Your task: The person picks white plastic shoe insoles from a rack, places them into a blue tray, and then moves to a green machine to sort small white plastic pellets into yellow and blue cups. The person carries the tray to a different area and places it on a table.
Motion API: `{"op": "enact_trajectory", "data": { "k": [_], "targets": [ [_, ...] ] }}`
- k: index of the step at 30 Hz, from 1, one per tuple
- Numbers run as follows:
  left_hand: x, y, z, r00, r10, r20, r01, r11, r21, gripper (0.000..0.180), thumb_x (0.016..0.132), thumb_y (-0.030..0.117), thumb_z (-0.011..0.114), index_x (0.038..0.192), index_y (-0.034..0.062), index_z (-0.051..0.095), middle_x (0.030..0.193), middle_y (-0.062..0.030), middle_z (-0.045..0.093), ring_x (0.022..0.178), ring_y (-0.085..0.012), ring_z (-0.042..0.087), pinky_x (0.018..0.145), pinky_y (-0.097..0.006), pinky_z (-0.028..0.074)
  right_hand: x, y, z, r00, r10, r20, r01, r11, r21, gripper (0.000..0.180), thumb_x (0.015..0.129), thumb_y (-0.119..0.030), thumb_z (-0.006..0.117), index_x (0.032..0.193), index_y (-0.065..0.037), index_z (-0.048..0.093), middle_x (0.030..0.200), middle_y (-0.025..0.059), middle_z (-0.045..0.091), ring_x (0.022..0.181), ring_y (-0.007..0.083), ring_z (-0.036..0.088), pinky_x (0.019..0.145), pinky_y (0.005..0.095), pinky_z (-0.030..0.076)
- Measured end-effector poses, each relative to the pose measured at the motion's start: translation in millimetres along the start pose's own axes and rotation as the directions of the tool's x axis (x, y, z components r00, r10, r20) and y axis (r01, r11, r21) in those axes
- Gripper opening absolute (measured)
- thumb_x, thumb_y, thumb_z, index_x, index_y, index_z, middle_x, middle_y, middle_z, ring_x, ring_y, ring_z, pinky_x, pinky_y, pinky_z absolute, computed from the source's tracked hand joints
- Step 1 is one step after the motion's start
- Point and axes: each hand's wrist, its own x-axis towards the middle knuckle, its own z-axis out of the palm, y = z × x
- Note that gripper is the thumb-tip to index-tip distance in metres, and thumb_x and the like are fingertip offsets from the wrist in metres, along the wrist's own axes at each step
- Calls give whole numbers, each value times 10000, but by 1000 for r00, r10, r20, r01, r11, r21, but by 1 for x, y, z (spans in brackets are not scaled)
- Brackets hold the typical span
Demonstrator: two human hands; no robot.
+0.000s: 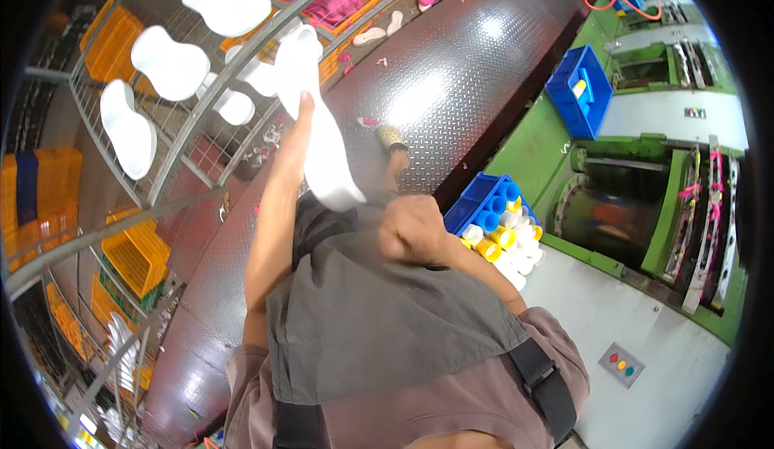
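Piece [326, 152], white and sole-shaped, is held in the left hand [298, 125], thumb against its side, lower end near the grey apron [387, 312]. Right hand [414, 230] curled into a fist, blurred; can't tell if anything's inside. Wire rack [182, 139] with white soles [169, 63] left of it; blue crate [464, 208] of coloured tubes [503, 238] right.

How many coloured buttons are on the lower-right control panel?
3: the red button at upper left, the yellow button in the middle, the green button at lower right. None looks hidden.
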Motion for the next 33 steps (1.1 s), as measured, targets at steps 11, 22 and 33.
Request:
{"op": "enact_trajectory", "data": {
  "k": [11,22,33],
  "targets": [
    [-28,-23,24,885,115,451,-237,946,223,971,943,425,629,1546,-69,50,1611,-251,160,1494,-320,184,1196,-367,193,-2,31,2,833,538,-125,-542,840,4,185,870,-162,716,944,-24,618,825,123,639,694,245,603,632,346,477],
    [-26,-38,53,815,-43,578,-246,877,412,971,906,422,668,1541,-73,126,1602,-267,179,1499,-301,184,1199,-363,178,-34,49,-27,406,881,242,-701,130,701,281,964,-221,542,724,-77,572,594,-11,524,469,124,446,486,279,373],
    [-17,-44,66,805,-161,571,-123,896,426,826,951,312,636,1559,-10,179,1496,-161,412,1283,-211,486,1041,-310,399,-63,57,-118,299,813,-499,-500,579,644,87,979,-161,624,1000,-80,601,854,-26,593,689,46,501,602,202,416]
  ]
}}
